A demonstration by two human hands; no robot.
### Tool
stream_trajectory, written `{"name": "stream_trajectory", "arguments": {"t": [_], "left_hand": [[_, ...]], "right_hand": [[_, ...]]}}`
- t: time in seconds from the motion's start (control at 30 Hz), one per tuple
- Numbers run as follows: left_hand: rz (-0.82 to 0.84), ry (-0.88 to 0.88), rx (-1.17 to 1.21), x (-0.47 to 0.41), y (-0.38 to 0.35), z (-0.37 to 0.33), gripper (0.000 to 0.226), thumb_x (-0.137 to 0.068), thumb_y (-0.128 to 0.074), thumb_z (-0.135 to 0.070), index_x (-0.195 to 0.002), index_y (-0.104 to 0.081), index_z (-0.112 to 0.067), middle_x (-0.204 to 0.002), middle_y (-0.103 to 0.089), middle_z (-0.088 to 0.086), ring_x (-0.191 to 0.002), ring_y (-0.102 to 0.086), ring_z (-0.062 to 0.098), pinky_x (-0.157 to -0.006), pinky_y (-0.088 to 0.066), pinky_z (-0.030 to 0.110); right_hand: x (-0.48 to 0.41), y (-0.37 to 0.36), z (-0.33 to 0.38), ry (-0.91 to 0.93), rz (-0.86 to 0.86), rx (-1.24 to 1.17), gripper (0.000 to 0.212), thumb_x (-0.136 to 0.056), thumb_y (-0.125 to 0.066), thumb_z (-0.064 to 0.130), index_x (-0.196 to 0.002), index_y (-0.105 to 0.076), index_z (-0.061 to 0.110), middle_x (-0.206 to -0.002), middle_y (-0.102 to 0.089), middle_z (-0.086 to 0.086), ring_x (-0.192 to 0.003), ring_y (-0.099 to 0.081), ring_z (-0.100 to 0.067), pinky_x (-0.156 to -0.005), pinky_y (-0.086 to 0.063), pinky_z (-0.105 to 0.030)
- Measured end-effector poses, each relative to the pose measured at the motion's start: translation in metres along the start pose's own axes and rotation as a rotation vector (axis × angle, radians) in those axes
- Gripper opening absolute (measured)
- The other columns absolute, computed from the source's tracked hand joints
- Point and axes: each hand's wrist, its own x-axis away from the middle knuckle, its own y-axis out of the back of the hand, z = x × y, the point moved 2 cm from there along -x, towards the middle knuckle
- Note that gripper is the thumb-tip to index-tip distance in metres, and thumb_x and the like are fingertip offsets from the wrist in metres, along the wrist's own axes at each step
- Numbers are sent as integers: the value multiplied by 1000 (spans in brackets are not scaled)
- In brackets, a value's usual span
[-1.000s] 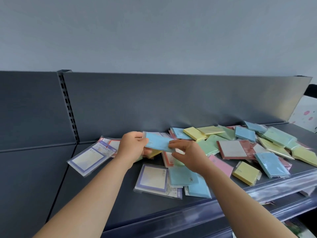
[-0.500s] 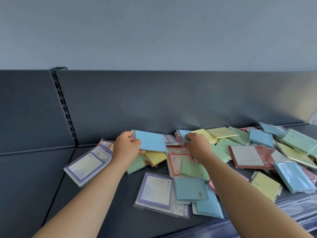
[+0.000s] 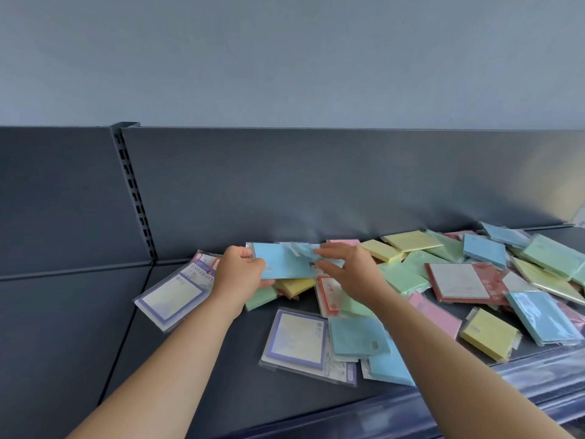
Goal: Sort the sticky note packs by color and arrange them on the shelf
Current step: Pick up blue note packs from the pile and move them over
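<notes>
Several sticky note packs in blue, green, yellow, pink and red lie jumbled on the dark grey shelf. My left hand grips a light blue pack by its left edge, just above the pile. My right hand pinches a second blue pack, blurred, against the right end of the first. In front of my hands lie other blue packs and a purple-framed pack. A yellow pack and a blue pack sit near the front right.
The shelf's back panel rises behind the pile, with a slotted upright at the left. A purple-framed pack lies at the pile's left edge. Bare shelf stretches left of it. A clear front rail edges the shelf.
My right hand picked a second blue pack from the back of the pile and carried it left to the blue pack in my left hand. The view shifted slightly.
</notes>
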Motion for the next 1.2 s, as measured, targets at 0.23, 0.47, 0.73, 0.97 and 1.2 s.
{"name": "stream_trajectory", "arguments": {"t": [0.23,0.47,0.73,0.97,1.2], "left_hand": [[74,-11,119,16,1,11,34,-89,-66,-6,-118,-47,-6,-114,-66,7,-91,-70,20,-64,-61,32],[93,-18,119,24,8,17,45,-86,-66,5,-120,-43,-13,-115,-64,7,-99,-67,19,-68,-60,31],[173,-34,55,35,17,20,78,-84,-72,-6,-145,-26,-19,-117,-64,6,-101,-66,20,-73,-61,35],[85,-100,70,48,45,18,26,-91,-62,-2,-114,-52,-11,-110,-68,4,-94,-69,16,-75,-61,37],[-17,-97,155,64,103,16,19,-96,-56,-8,-116,-54,-10,-109,-69,-1,-92,-69,11,-65,-59,27]], "right_hand": [[24,-20,19,73,164,26,28,-92,-61,14,-117,-69,25,-136,-56,10,-124,-51,-8,-97,-33,-14],[27,-13,13,-96,54,27,51,-88,-66,21,-137,-50,25,-145,-45,2,-121,-50,-17,-97,-41,-27],[29,-24,22,-153,51,-30,62,-82,-71,21,-137,-44,14,-122,-62,-4,-105,-60,-22,-89,-52,-42],[30,-35,39,-108,43,-104,43,-82,-74,22,-121,-56,17,-112,-62,-1,-99,-59,-19,-86,-51,-32],[26,-68,83,-136,102,-409,31,-82,-73,22,-102,-52,15,-101,-68,-5,-88,-67,-18,-61,-54,-28]]}}
